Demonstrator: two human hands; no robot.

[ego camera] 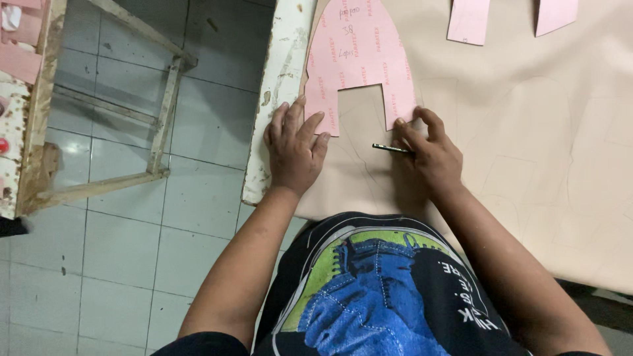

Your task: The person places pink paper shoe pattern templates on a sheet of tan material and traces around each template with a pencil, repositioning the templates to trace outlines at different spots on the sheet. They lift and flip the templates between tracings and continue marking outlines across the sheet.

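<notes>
A pink cardboard pattern piece (359,53), arch-shaped with a square notch at its lower edge, lies flat on a beige sheet of material (527,132) spread over the table. My left hand (293,148) rests palm down with fingers spread, its fingertips pressing the pattern's lower left leg. My right hand (428,155) grips a thin dark pen (390,148) that points left, while its fingertips touch the pattern's lower right leg. Faint traced outlines show on the beige sheet to the right.
Two more pink pattern pieces (469,21) lie at the far edge of the sheet. The table's chipped white edge (280,86) runs along my left. Beyond it is a tiled floor (119,250) with a worn wooden frame (158,125).
</notes>
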